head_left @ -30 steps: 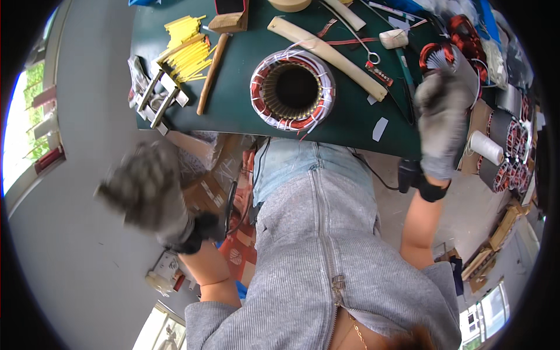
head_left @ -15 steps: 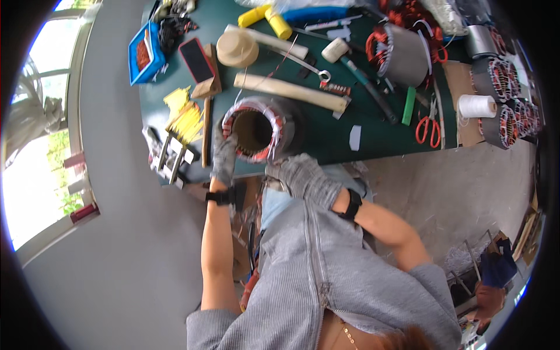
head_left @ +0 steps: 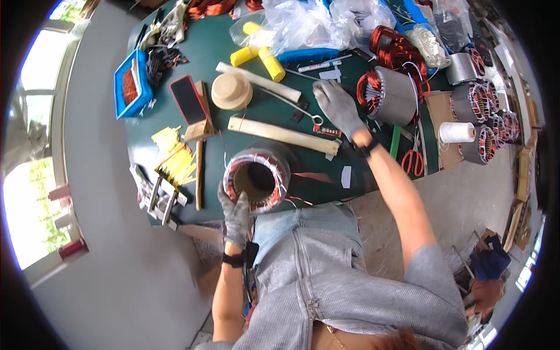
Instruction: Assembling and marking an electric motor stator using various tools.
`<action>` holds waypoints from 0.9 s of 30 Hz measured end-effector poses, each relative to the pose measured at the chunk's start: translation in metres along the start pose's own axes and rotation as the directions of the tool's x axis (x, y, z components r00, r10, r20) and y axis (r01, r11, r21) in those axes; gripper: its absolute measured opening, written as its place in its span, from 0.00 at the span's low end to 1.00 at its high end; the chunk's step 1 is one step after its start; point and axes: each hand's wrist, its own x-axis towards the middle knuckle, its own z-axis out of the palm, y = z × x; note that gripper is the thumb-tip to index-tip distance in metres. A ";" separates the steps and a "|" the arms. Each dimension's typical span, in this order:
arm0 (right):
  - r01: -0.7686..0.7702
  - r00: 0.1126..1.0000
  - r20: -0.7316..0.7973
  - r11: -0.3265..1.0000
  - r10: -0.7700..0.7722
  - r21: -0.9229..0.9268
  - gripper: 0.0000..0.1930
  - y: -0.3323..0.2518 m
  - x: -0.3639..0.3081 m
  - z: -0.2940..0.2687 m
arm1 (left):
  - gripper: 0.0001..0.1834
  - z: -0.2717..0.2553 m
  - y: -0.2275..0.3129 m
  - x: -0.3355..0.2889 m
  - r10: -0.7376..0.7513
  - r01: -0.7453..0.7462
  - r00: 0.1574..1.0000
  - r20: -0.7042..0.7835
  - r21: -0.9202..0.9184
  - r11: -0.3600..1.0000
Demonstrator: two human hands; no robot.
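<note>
A motor stator [head_left: 278, 164] lies near the table's front edge, its open bore facing me, with a ring of red and white laced windings. My left hand [head_left: 235, 217], in a grey glove, grips the lower left of that ring, fingers reaching to the bore. My right hand [head_left: 338, 107], gloved too, is stretched far across the table, its fingers curled down. It covers the spot where a white-headed mallet lay, so what is under it is hidden. Loose wire leads [head_left: 298, 200] stick out by the stator's lower right.
A wooden strip [head_left: 284, 136], a wooden block [head_left: 231, 90] and a wrench [head_left: 317, 120] lie beyond the stator. Red scissors [head_left: 412, 163], a green strip [head_left: 395, 142] and a thread spool [head_left: 457, 132] are at right. Left are yellow strips [head_left: 175, 154] and a phone [head_left: 189, 100].
My right hand has left the stator's side and swung up and right to the mallet's spot. My left hand stays on the winding ring. The whole view has shifted, showing more of the far table.
</note>
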 end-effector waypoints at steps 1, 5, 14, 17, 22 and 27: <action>-0.038 0.997 0.056 0.980 0.050 -0.194 0.11 0.008 0.027 0.011 | 0.36 -0.001 0.000 0.000 -0.027 0.026 1.000 0.004 0.052 0.998; -0.016 0.969 0.201 0.849 0.143 -0.529 0.11 0.069 0.092 0.052 | 0.35 -0.001 -0.004 -0.003 0.052 -0.058 0.993 0.110 0.056 0.997; 0.078 0.952 0.291 0.845 0.094 -0.530 0.12 0.013 0.097 0.020 | 0.23 -0.024 0.050 -0.014 0.593 -0.587 0.780 0.199 0.558 0.586; 0.097 0.992 0.089 0.984 -0.084 -0.150 0.10 -0.034 0.050 -0.030 | 0.16 -0.004 0.079 -0.011 0.554 -0.625 0.771 0.314 0.540 0.564; -0.065 0.892 0.277 0.505 -0.356 0.861 0.07 -0.110 -0.037 -0.058 | 0.26 0.053 0.105 -0.006 0.557 -0.768 0.627 0.545 0.553 0.323; -0.291 0.833 0.484 0.532 -0.267 0.795 0.09 -0.123 -0.063 -0.080 | 0.24 0.039 0.062 -0.006 0.495 -0.789 0.611 0.618 0.527 0.316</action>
